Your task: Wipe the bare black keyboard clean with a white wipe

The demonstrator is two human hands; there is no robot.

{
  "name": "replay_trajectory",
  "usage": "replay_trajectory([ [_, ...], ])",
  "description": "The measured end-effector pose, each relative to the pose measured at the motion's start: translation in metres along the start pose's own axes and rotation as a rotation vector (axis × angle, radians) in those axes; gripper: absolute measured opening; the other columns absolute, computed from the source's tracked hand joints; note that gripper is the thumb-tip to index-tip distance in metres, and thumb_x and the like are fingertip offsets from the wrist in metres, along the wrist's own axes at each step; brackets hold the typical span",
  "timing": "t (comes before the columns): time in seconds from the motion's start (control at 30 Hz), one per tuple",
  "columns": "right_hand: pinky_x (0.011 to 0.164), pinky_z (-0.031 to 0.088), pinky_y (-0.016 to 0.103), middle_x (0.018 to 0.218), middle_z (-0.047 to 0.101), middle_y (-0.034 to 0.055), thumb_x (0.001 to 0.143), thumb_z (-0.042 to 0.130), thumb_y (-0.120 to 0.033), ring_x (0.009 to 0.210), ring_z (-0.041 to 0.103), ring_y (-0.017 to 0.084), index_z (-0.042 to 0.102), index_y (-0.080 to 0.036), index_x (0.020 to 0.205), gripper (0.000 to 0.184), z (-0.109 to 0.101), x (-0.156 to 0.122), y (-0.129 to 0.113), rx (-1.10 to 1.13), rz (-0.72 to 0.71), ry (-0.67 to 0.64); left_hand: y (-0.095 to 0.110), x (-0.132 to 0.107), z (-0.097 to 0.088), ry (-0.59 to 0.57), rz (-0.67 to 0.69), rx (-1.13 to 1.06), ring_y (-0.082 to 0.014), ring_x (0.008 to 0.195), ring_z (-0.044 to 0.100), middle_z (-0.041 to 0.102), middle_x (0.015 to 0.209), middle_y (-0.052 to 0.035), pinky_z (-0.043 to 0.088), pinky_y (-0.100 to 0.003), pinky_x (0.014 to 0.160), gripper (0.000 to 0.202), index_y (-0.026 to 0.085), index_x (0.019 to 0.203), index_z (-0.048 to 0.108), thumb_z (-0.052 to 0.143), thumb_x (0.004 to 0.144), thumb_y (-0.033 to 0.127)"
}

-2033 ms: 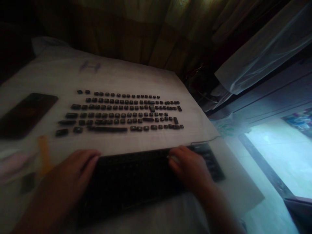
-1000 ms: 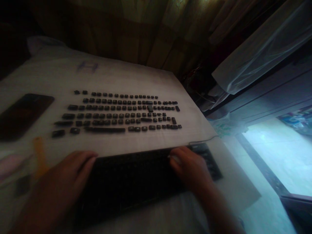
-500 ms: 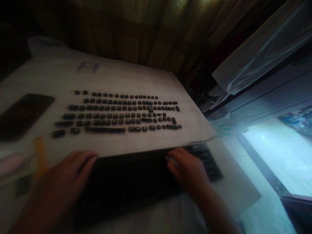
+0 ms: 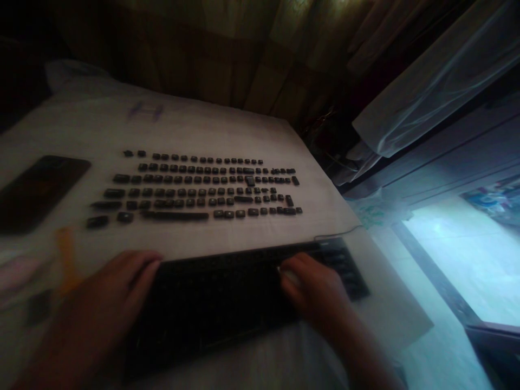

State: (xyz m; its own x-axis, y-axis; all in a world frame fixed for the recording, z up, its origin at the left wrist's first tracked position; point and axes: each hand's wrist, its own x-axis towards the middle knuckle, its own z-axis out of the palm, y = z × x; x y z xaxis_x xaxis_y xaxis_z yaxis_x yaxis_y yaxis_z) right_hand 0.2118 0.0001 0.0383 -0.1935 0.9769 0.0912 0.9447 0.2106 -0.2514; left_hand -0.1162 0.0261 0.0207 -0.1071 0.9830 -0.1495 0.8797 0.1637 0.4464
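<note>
A black keyboard [image 4: 219, 298] with its keycaps off lies slanted in front of me. My left hand [image 4: 117, 292] grips its left edge, thumb and fingers close together along the rim. Over the right part of the keyboard, my right hand [image 4: 314, 284] is closed in a pinch, its fingers on a small whitish thing [image 4: 290, 275] whose kind I cannot make out. Behind the keyboard the loose black keycaps lie in several rows, among them a long space bar [image 4: 176, 215]. Dim light and blur hide the detail of the keyboard's surface.
A dark phone [image 4: 40, 189] lies at the left of the white-covered table [image 4: 219, 127]. Near my left hand are an orange strip-like tool [image 4: 66, 257], a pinkish-white blurred item [image 4: 18, 273] and a small dark square [image 4: 39, 307]. The keyboard's cable [image 4: 337, 234] runs off the right edge.
My right hand has shifted slightly down toward me over the keyboard, still pinching the whitish thing. My left hand and the keycaps stay as they were.
</note>
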Motion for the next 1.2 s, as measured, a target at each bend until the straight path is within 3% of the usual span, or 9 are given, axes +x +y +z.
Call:
replay_trajectory([
  [0.17, 0.066, 0.047, 0.027, 0.083, 0.069, 0.0032, 0.083, 0.053, -0.016, 0.07, 0.067, 0.017, 0.071, -0.021, 0.086, 0.018, 0.001, 0.006, -0.001, 0.006, 0.015, 0.044, -0.004, 0.0, 0.002, 0.02, 0.018, -0.013, -0.0253, 0.092, 0.072, 0.076, 0.104, -0.0014, 0.055, -0.041, 0.084, 0.053, 0.032, 0.095, 0.068, 0.027, 0.081, 0.062],
  [0.47, 0.065, 0.048, 0.028, 0.082, 0.07, 0.0026, 0.081, 0.055, -0.016, 0.07, 0.069, 0.018, 0.071, -0.022, 0.083, 0.017, 0.001, 0.004, 0.001, 0.01, 0.058, -0.038, 0.001, 0.0, -0.002, -0.024, -0.023, -0.001, -0.0269, 0.093, 0.073, 0.076, 0.106, -0.0032, 0.055, -0.045, 0.088, 0.057, 0.031, 0.094, 0.068, 0.025, 0.075, 0.064],
  [0.67, 0.068, 0.05, 0.031, 0.084, 0.074, 0.005, 0.082, 0.05, -0.023, 0.073, 0.071, 0.02, 0.069, -0.021, 0.085, 0.019, -0.011, -0.001, 0.011, 0.101, 0.099, 0.043, 0.006, 0.002, -0.002, -0.019, -0.038, 0.011, -0.0277, 0.094, 0.073, 0.076, 0.105, -0.0051, 0.055, -0.045, 0.088, 0.059, 0.03, 0.092, 0.068, 0.023, 0.072, 0.064],
  [0.93, 0.062, 0.044, 0.029, 0.075, 0.069, 0.003, 0.08, 0.051, -0.021, 0.066, 0.066, 0.019, 0.063, -0.021, 0.081, 0.012, -0.002, 0.004, 0.0, 0.098, 0.137, -0.076, -0.001, 0.001, 0.0, 0.04, 0.018, 0.003, -0.0263, 0.088, 0.074, 0.077, 0.1, -0.0037, 0.057, -0.043, 0.083, 0.055, 0.03, 0.09, 0.068, 0.025, 0.077, 0.062],
  [1.2, 0.065, 0.044, 0.029, 0.081, 0.072, 0.0031, 0.08, 0.053, -0.02, 0.071, 0.067, 0.019, 0.064, -0.022, 0.082, 0.011, -0.004, 0.005, 0.012, -0.004, 0.188, -0.047, -0.012, 0.001, 0.006, 0.061, 0.079, 0.045, -0.0238, 0.086, 0.073, 0.077, 0.104, -0.001, 0.056, -0.038, 0.077, 0.05, 0.031, 0.096, 0.07, 0.028, 0.086, 0.057],
])
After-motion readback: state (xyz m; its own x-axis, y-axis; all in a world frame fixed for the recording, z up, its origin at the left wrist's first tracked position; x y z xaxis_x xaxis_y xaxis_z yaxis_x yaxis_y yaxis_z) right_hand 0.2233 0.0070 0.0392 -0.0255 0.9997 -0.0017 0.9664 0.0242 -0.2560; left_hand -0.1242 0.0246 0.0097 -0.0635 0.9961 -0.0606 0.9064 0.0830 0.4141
